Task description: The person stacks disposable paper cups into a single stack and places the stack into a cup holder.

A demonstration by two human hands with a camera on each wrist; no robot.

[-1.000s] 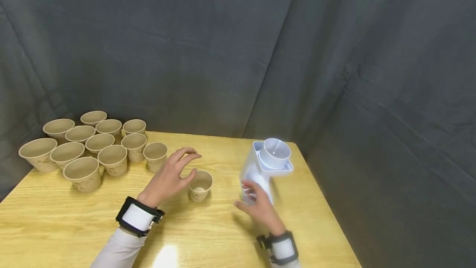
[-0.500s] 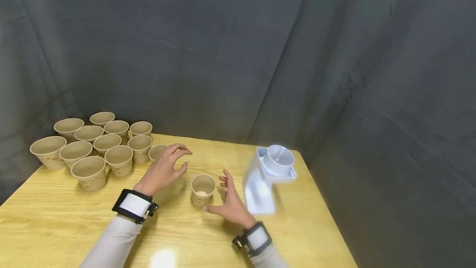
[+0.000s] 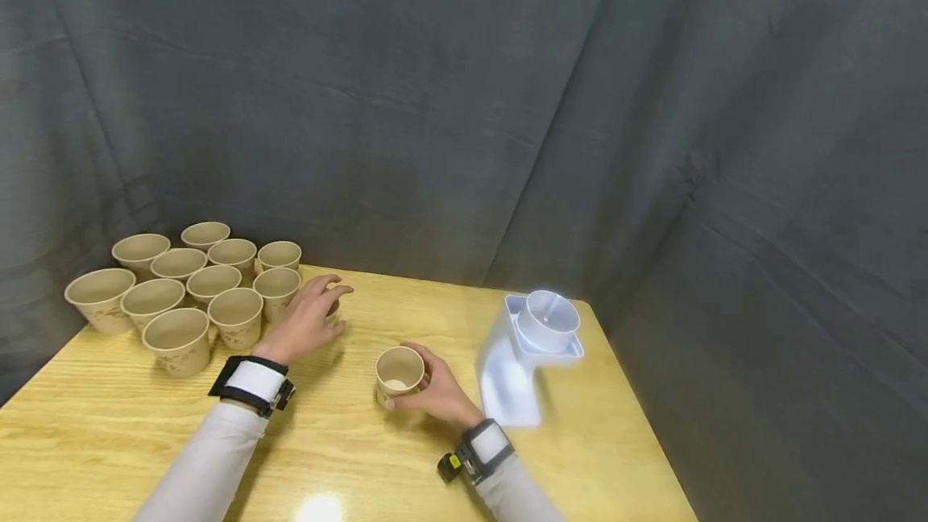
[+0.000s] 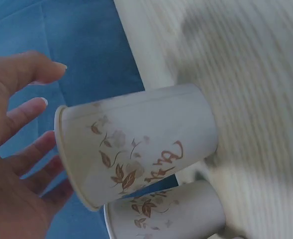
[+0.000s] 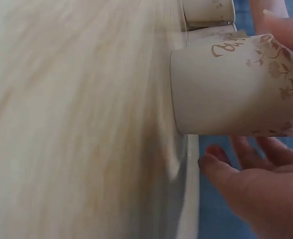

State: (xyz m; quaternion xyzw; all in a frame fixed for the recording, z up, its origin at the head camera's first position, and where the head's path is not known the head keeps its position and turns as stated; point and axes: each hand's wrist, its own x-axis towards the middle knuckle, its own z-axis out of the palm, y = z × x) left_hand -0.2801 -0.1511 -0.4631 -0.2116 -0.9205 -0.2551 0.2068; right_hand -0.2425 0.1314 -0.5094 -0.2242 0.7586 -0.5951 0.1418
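My right hand (image 3: pixel 442 397) curls round a small beige paper cup (image 3: pixel 399 369) standing upright on the table, thumb at its front and fingers behind. In the right wrist view, this cup (image 5: pixel 231 89) shows a brown leaf print, with one finger apart from its wall. My left hand (image 3: pixel 303 327), fingers spread and thumb apart, hovers at the right end of a group of similar cups (image 3: pixel 235 321). In the left wrist view, its fingers are beside the rim of one printed cup (image 4: pixel 136 144) and hold nothing. The head view mostly hides that cup behind the hand.
Several paper cups (image 3: pixel 101 300) stand upright in rows at the table's left. A white stand-like device (image 3: pixel 511 381) with a round cup-like top (image 3: pixel 548 321) stands at the right. Dark cloth (image 3: pixel 362 103) hangs behind and to the right of the wooden table (image 3: pixel 348 457).
My right hand has moved left from beside the white device to the lone cup and closed round it. My left hand has drifted left, away from that cup toward the group.
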